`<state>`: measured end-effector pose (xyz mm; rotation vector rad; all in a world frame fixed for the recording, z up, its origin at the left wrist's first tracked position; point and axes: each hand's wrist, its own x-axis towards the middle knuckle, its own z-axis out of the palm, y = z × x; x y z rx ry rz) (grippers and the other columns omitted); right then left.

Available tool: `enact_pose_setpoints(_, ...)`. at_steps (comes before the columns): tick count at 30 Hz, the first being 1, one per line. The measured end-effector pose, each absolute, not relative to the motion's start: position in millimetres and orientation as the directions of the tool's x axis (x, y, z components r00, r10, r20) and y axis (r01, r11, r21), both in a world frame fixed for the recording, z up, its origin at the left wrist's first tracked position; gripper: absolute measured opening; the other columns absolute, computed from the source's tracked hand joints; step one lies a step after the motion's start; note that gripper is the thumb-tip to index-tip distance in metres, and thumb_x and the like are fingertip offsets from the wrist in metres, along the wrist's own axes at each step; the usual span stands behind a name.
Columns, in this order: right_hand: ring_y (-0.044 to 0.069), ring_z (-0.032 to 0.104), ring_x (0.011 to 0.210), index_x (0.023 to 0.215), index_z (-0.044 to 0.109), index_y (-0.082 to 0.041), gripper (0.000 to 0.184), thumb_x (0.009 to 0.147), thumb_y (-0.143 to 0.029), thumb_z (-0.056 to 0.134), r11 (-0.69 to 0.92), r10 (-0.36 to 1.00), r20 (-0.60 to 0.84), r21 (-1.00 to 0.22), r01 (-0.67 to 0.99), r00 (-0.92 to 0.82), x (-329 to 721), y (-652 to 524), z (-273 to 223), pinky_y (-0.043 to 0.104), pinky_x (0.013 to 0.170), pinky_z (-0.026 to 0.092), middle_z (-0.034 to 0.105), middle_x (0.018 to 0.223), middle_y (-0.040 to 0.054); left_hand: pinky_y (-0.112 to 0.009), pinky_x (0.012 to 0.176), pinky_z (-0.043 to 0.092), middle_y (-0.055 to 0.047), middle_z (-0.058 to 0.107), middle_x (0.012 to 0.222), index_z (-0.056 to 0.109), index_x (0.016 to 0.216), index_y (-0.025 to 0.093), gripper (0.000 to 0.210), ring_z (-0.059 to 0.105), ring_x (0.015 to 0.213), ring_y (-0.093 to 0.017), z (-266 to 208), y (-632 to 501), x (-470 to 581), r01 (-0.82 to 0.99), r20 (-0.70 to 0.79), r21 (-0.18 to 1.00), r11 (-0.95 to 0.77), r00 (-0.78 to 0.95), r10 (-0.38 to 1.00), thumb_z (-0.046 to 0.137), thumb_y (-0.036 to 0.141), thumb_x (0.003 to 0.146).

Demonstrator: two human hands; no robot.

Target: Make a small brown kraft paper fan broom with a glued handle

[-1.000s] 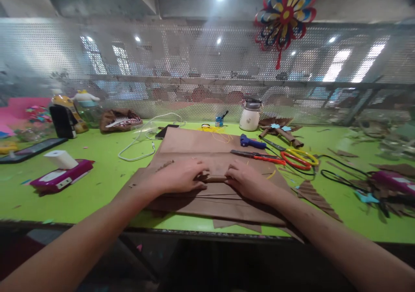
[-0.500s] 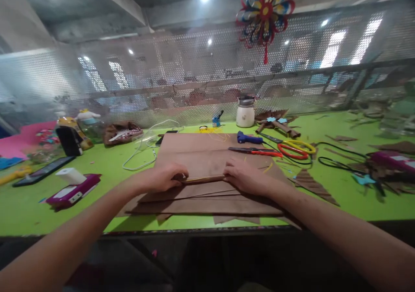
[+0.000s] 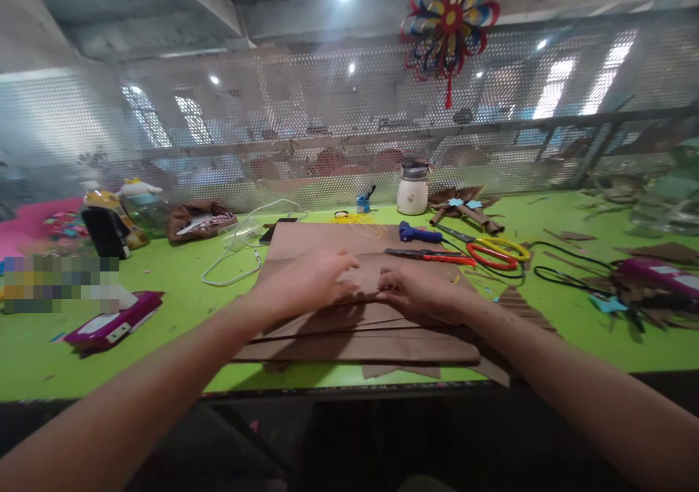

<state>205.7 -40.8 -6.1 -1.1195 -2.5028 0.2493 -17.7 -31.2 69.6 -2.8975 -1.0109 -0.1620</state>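
Sheets of brown kraft paper [image 3: 306, 239] lie stacked in front of me, creased across the middle. A thin rolled or folded strip of the same paper [image 3: 365, 298] lies crosswise on the stack. My right hand [image 3: 412, 288] pinches the strip with its fingertips. Over the paper, just left of it, my left hand [image 3: 320, 277] has its fingers apart, slightly blurred; nothing shows in them. Scissors with red handles [image 3: 426, 254] and a blue glue gun [image 3: 419, 233] rest on the paper's right side.
Yellow-handled scissors [image 3: 502, 248], black cable [image 3: 571, 255] and paper scraps [image 3: 524, 306] are to the right. A white jar [image 3: 413, 190] and small blue bottle [image 3: 363, 202] stand behind. At left are a purple device [image 3: 117, 324] and white cable [image 3: 226, 281]. Perforated mesh [image 3: 306, 143] rises at the back.
My left hand has left the strip's left end and moved right, its fingers spreading. My right hand stays at the strip's right part. The view has shifted slightly.
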Motion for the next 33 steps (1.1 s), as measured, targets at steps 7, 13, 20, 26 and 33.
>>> enact_pose_setpoints(7,0.014,0.051,0.071,0.086,0.066,-0.013,0.024,0.088,-0.028,0.048,0.639,0.768,0.242,-0.351,0.685,-0.593,207,-38,-5,0.024,0.063,0.037,0.064,0.081,0.0062,-0.026,0.071,0.042,-0.005,0.063,0.09,0.063,0.095,0.017,0.018,0.056,0.081,-0.017,15,-21,-1,0.572,0.142,0.085,-0.816,0.804,0.578,0.05,0.024,0.085)
enact_pose_setpoints(13,0.016,0.053,0.076,0.09,0.066,-0.014,0.026,0.09,-0.03,0.045,0.603,0.79,0.206,-0.43,0.671,-0.578,207,-41,3,0.025,0.067,0.039,0.065,0.085,0.0065,-0.024,0.078,0.041,-0.004,0.06,0.097,0.06,0.105,0.019,0.022,0.055,0.088,-0.016,3,-4,-15,0.486,0.208,0.248,-0.838,0.818,0.536,0.053,0.027,0.085)
enact_pose_setpoints(20,0.017,0.057,0.082,0.096,0.067,-0.016,0.024,0.087,-0.028,0.048,0.558,0.819,0.239,-0.548,0.624,-0.522,212,-39,-1,0.027,0.073,0.042,0.067,0.092,0.0055,-0.022,0.07,0.04,-0.004,0.062,0.087,0.067,0.096,0.017,0.022,0.055,0.077,-0.014,8,9,-10,0.454,0.127,0.261,-0.852,0.859,0.497,0.049,0.026,0.087)
enact_pose_setpoints(26,0.016,0.058,0.078,0.09,0.068,-0.014,0.021,0.081,-0.026,0.053,0.492,0.871,0.319,-0.565,0.662,-0.375,231,-31,-5,0.028,0.071,0.044,0.066,0.087,0.0064,-0.023,0.066,0.038,-0.005,0.056,0.081,0.069,0.085,0.015,0.024,0.053,0.072,-0.014,12,17,-9,0.452,0.098,0.218,-0.865,0.872,0.48,0.048,0.026,0.087)
enact_pose_setpoints(33,0.017,0.051,0.081,0.075,0.067,-0.014,0.02,0.084,-0.023,0.052,0.593,0.787,0.325,-0.164,0.788,-0.524,218,-54,6,0.028,0.072,0.04,0.059,0.083,0.0081,-0.024,0.068,0.039,-0.005,0.052,0.081,0.065,0.081,0.014,0.022,0.051,0.072,-0.014,7,12,-11,0.443,0.155,0.181,-0.878,0.869,0.471,0.047,0.024,0.087)
